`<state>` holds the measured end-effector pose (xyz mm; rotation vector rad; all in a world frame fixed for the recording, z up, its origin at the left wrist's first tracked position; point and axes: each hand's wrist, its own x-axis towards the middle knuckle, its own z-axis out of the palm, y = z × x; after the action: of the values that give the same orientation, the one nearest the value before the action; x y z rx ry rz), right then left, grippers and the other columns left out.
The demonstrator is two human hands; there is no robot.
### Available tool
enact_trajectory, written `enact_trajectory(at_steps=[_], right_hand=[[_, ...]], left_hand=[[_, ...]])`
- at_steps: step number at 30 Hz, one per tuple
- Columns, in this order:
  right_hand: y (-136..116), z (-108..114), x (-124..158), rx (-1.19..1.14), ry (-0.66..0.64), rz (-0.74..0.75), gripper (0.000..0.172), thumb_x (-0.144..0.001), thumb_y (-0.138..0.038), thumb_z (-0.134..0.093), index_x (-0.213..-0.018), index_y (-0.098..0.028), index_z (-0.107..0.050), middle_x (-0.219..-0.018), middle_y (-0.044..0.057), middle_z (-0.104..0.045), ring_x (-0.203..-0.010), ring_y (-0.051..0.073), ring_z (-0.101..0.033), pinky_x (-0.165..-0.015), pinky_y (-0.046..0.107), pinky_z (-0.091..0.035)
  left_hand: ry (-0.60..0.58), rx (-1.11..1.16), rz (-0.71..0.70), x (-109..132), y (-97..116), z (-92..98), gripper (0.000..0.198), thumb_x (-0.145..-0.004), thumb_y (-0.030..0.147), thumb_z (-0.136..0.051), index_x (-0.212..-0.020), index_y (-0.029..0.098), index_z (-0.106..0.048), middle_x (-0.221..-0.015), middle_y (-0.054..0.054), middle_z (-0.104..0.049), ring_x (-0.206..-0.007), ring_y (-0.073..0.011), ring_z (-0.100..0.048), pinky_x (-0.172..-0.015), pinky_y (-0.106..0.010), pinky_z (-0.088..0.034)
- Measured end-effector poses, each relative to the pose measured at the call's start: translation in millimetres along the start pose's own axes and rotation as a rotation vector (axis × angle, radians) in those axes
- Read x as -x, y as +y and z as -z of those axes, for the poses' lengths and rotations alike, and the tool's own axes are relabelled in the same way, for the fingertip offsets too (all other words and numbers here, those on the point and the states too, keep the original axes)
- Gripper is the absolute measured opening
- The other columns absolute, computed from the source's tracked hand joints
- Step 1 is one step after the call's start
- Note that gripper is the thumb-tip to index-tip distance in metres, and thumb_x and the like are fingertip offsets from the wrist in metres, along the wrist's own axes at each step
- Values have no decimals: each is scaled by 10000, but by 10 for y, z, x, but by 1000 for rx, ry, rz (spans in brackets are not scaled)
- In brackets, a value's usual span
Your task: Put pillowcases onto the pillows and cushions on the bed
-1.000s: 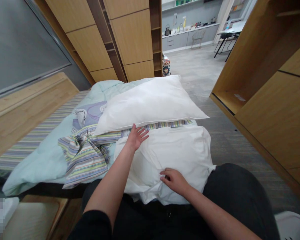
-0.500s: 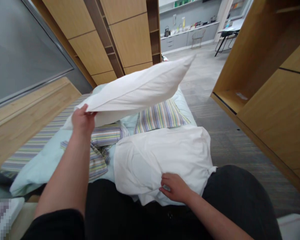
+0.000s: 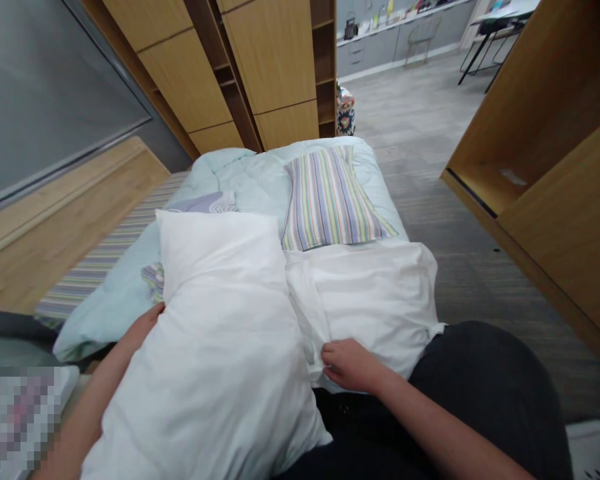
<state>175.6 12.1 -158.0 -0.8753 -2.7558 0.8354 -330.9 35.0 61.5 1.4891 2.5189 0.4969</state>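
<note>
A plump white pillow (image 3: 230,333) lies from the bed onto my lap, long side pointing away from me. My left hand (image 3: 150,319) is at its left edge, fingers closed on the side and partly hidden by it. To the right, a flat, limp white pillowcase (image 3: 380,287) is spread over the bed's near part, its left side against the pillow. My right hand (image 3: 350,363) pinches the pillowcase near its lower left edge. Beyond it rests a striped pillow (image 3: 330,200). A bit of striped cloth (image 3: 154,280) peeks out left of the white pillow.
A pale mint quilt (image 3: 260,177) covers the bed. Striped bedding (image 3: 115,233) runs along the wooden headboard (image 3: 80,200) at left. Wooden cabinets (image 3: 280,67) stand beyond the bed, and another wooden cabinet (image 3: 555,187) is at right across the grey floor (image 3: 415,147).
The white pillow, held up by its end in my left hand, has come down toward me and turned lengthwise, covering striped cloths. My right hand stays on the pillowcase.
</note>
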Motion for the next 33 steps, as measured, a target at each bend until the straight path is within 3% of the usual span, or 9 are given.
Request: enact_trajectory(at_steps=[4,8,10,12,16,19,23,30,33], right_hand=[[-19,-45,-24,53,13,-41,220,-1029,-412,-633,-966,-219,-718,-1011,54,-724,-892,204,-681,-751,306,-447],[6,-14,-111,76,44,-66,321,-1085,-433,-559,-944,-213,-746,-996,62,-703,-896,200,-658,-774,312,-453],[35,-5,-150,60,68,-66,327,-1082,-434,-570,-931,-214,-759,-1009,65,-699,-925,204,-653,-807,319,-464],[65,-11,-166,49,92,-63,329,-1082,-436,-579,-932,-213,-768,-1040,68,-701,-967,211,-650,-842,329,-473],[111,-68,-98,76,88,-67,332,-1069,-453,-609,-914,-202,-761,-1041,73,-695,-975,224,-643,-847,344,-473],[146,-119,8,91,62,-53,253,-1021,-422,-679,-925,-200,-751,-1031,70,-682,-955,227,-638,-835,347,-471],[198,-131,88,51,66,-34,132,-989,-308,-695,-938,-207,-763,-1063,70,-677,-978,223,-634,-858,344,-473],[181,-33,-39,-47,179,22,158,-1009,-295,-660,-952,-221,-789,-1103,85,-660,-973,224,-601,-852,357,-470],[156,49,-51,-37,239,75,173,-1004,-285,-645,-912,-222,-777,-1049,89,-646,-976,239,-579,-873,378,-466]], left_hand=[[220,-132,-317,399,497,546,556,-850,676,-532,-1395,582,-588,-1447,274,-668,-1278,-301,-702,-1058,-514,-578],[-283,-79,-1193,1145,1519,588,592,-922,399,-742,-1437,662,-614,-1494,217,-652,-1358,-240,-682,-1243,-427,-487],[-643,6,-1297,1324,1865,96,710,-851,318,-864,-1467,587,-635,-1445,95,-711,-1433,-248,-629,-1348,-411,-353],[-782,209,-1269,1306,1963,-623,810,-672,311,-999,-1404,507,-714,-1433,-23,-723,-1457,-338,-602,-1375,-498,-272],[-690,357,-1098,1090,1740,-1922,781,-346,639,-1048,-1049,374,-835,-1072,-147,-818,-1138,-466,-749,-1235,-639,-397],[-653,150,-936,1070,1668,-2252,533,-366,580,-1062,-637,305,-695,-568,-85,-644,-768,-420,-750,-1017,-599,-540],[-593,-160,-829,913,1707,-1765,527,-613,481,-979,-506,246,-520,-527,-88,-566,-710,-417,-723,-859,-581,-540],[-49,-441,-546,243,1366,-28,571,-759,812,-755,-719,248,-675,-629,-108,-572,-924,-473,-706,-847,-572,-537],[-79,-618,-509,199,1262,144,526,-764,772,-790,-828,253,-736,-704,-116,-630,-909,-453,-704,-887,-571,-543]])
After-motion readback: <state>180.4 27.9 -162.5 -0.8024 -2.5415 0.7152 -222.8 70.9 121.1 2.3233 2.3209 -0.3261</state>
